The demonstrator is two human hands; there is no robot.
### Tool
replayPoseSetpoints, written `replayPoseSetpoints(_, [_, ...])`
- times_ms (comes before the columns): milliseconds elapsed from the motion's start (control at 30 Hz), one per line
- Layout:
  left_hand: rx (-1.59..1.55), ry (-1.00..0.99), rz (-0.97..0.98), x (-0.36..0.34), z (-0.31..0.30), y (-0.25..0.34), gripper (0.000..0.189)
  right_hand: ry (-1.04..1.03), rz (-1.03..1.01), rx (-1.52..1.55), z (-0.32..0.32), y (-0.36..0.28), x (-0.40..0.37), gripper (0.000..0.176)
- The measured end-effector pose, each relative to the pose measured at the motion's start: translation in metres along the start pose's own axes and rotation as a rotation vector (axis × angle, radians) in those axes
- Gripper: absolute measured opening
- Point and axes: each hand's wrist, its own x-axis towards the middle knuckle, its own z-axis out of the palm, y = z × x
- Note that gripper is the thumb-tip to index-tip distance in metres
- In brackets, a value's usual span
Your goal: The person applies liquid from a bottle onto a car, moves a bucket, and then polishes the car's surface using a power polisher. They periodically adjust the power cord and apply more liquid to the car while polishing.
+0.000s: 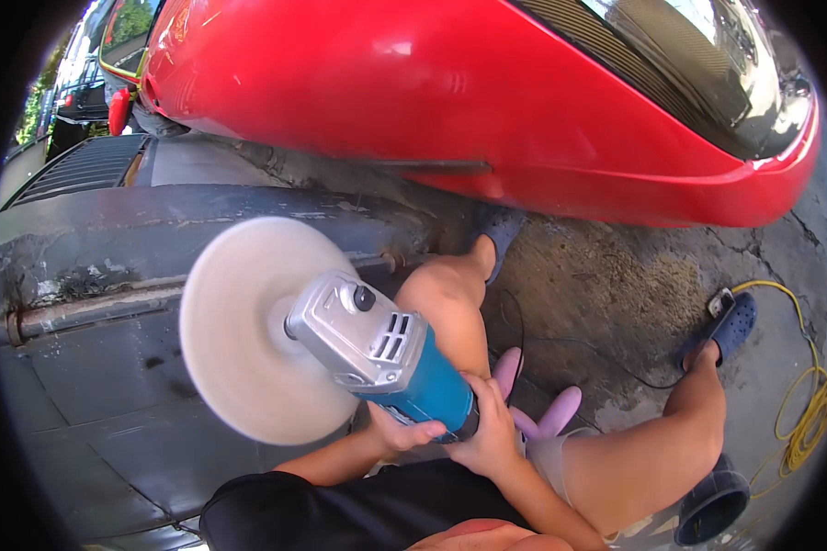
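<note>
I hold a blue and silver polisher (402, 344) with a large round off-white pad (248, 340) on its head. The pad's face looks smeared, as if spinning, and stands clear of the car. My left hand (402, 430) is closed around the underside of the blue body, thumb along its side. Wrapped round the dark rear end is my right hand (487, 430). A black cord (606, 354) trails over the ground from the polisher's side towards a socket box (721, 302).
A glossy red car (358, 83) stretches across the top. Pink rounded pieces (560, 411) lie between my legs. To the right are a coiled yellow cord (813, 413) and a black bucket (712, 503). A rusty pipe (110, 310) runs along the left.
</note>
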Motion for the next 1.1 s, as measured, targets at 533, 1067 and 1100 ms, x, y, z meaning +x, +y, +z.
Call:
replayPoseSetpoints(533, [0.084,-0.261,-0.020,0.011,-0.006,-0.005,0.125,-0.190,0.116,0.031,-0.032,-0.007,0.018,0.098])
replayPoseSetpoints(1067, [-0.026,-0.038,0.004,0.018,0.008,0.008,0.080,-0.124,0.093,0.042,-0.024,-0.023,0.011,0.095])
replayPoseSetpoints(1100, [-0.006,-0.056,0.022,0.019,0.007,0.010,0.082,-0.125,0.094,0.023,-0.023,-0.024,0.010,0.096])
